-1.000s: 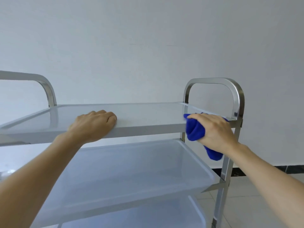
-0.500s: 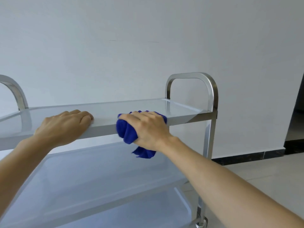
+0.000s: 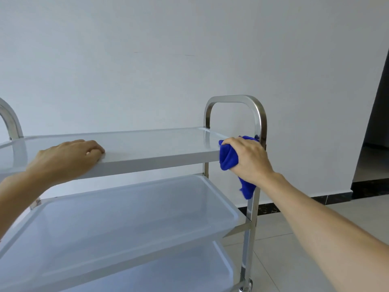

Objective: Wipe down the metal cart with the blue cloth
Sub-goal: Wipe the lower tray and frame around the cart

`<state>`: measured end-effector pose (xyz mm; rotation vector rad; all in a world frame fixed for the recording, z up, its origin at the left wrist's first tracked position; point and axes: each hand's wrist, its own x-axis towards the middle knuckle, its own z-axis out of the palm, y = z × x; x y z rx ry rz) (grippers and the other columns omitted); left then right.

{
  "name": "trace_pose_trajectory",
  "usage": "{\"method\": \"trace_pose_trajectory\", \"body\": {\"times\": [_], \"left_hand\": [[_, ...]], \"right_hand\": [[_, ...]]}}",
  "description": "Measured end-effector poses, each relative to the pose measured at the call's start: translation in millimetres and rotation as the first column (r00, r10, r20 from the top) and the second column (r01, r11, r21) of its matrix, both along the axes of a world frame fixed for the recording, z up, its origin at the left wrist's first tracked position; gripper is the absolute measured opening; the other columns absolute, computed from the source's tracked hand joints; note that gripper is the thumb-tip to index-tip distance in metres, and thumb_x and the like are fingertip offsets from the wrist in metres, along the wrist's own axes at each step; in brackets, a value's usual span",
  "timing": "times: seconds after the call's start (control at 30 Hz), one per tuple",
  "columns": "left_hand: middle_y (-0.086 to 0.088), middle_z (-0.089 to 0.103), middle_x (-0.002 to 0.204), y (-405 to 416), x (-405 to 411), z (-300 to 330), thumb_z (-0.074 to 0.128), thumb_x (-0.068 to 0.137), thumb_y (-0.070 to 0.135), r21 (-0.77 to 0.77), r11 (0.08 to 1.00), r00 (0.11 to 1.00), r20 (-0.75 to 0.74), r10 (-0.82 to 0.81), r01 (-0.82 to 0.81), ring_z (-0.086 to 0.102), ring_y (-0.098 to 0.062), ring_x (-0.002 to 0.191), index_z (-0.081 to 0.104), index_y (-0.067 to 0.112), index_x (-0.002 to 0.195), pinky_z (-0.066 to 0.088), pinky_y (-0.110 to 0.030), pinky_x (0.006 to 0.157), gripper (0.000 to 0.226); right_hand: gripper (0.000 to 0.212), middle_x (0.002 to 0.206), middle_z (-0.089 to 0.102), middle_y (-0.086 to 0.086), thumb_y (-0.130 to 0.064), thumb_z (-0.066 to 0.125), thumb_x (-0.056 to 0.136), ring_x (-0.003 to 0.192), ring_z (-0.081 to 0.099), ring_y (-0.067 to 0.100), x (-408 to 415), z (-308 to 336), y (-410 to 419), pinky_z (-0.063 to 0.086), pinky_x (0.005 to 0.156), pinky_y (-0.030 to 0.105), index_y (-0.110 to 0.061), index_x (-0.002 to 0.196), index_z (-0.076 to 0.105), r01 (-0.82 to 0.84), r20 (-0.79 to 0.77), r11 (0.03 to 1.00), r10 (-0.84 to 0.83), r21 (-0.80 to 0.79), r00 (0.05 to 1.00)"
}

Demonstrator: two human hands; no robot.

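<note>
The metal cart (image 3: 160, 158) has three shelves and fills the lower left of the view. Its right handle (image 3: 252, 104) arches above the top shelf. My right hand (image 3: 250, 159) grips the bunched blue cloth (image 3: 228, 158) and presses it against the right end of the top shelf's front edge, next to the handle post. A tail of the cloth hangs below my wrist. My left hand (image 3: 67, 158) rests on the front edge of the top shelf at the left, its fingers curled over the rim.
The cart's left handle (image 3: 10, 121) shows at the far left. A white wall stands close behind the cart. Tiled floor (image 3: 284, 249) lies to the right, with a dark doorway (image 3: 376, 133) at the far right. A caster (image 3: 245, 287) sits under the right post.
My right hand has slid the cloth along the top shelf's front edge, from the middle back to the right end by the handle post. My left hand has stayed on the shelf.
</note>
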<state>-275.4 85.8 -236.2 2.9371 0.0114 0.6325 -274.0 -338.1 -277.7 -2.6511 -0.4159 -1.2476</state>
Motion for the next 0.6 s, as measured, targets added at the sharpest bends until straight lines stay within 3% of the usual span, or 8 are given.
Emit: {"method": "trace_pose_trajectory", "body": {"times": [0.1,0.2,0.27,0.37,0.43,0.53,0.6], "left_hand": [[0.002,0.067,0.113,-9.4,-1.8,10.0,0.048,0.092,0.033,-0.038,0.999,0.995,0.103,0.001,0.003,0.059,-0.029,0.107,0.063,0.040,0.094,0.045,-0.042,0.089,0.016],[-0.005,0.065,0.111,-53.2,-12.1,17.5,0.055,0.092,0.029,-0.117,0.969,0.944,0.276,-0.180,0.219,0.060,-0.033,0.105,0.067,0.034,0.101,0.048,-0.045,0.091,0.015],[-0.003,0.062,0.114,-94.0,-16.2,22.6,0.056,0.093,0.033,-0.119,0.926,0.911,0.259,-0.320,0.359,0.059,-0.030,0.107,0.066,0.033,0.106,0.047,-0.044,0.096,0.016],[0.002,0.058,0.126,-148.7,-17.3,25.9,0.049,0.097,0.039,-0.025,0.904,0.890,0.193,-0.414,0.426,0.056,-0.025,0.114,0.061,0.034,0.114,0.043,-0.042,0.101,0.022],[0.004,0.055,0.130,-167.4,-18.3,17.1,0.040,0.100,0.040,0.010,0.909,0.899,0.143,-0.414,0.417,0.052,-0.023,0.119,0.058,0.032,0.117,0.040,-0.042,0.103,0.027],[0.005,0.059,0.107,-167.7,-21.8,-4.7,0.011,0.099,0.034,0.203,0.924,0.917,0.171,-0.359,0.324,0.057,-0.023,0.104,0.053,0.028,0.105,0.043,-0.039,0.092,0.042],[0.006,0.060,0.098,-162.5,-22.0,-9.8,0.012,0.100,0.031,0.172,0.936,0.914,0.219,-0.341,0.308,0.056,-0.023,0.097,0.050,0.027,0.100,0.043,-0.037,0.087,0.038]], "right_hand": [[0.042,0.097,0.072,-0.001,-0.011,0.070,0.072,0.086,0.066,0.025,-8.0,-2.3,6.7,0.047,0.093,0.040,-0.017,0.113,0.066,0.015,0.033,1.000,-0.015,-0.009,0.999],[0.040,0.094,0.072,-0.001,-0.008,0.069,0.070,0.085,0.066,0.026,-16.3,-8.4,18.3,0.046,0.094,0.043,-0.016,0.109,0.068,-0.003,0.106,1.000,0.000,0.022,0.994],[0.040,0.096,0.072,-0.001,-0.009,0.070,0.069,0.088,0.066,0.027,-22.9,-12.4,27.7,0.046,0.095,0.045,-0.015,0.109,0.069,-0.019,0.139,0.999,0.013,0.040,0.990],[0.047,0.102,0.072,-0.002,-0.006,0.071,0.070,0.097,0.066,0.026,-33.6,-13.5,37.6,0.044,0.100,0.046,-0.016,0.115,0.069,-0.059,0.140,0.998,0.054,0.031,0.989],[0.052,0.106,0.072,-0.004,0.001,0.071,0.070,0.101,0.064,0.021,-43.2,-10.0,37.7,0.043,0.102,0.038,-0.016,0.119,0.069,-0.172,0.091,0.984,0.168,0.036,0.982],[0.061,0.111,0.068,-0.012,0.011,0.064,0.069,0.103,0.058,0.005,-61.5,0.0,21.8,0.039,0.096,0.013,-0.019,0.122,0.067,-0.355,-0.052,0.914,0.372,0.196,0.927],[0.067,0.116,0.062,-0.024,0.013,0.064,0.068,0.107,0.058,-0.001,-74.7,6.6,6.8,0.042,0.095,0.013,-0.025,0.123,0.064,-0.374,-0.041,0.878,0.403,0.298,0.914]]}}
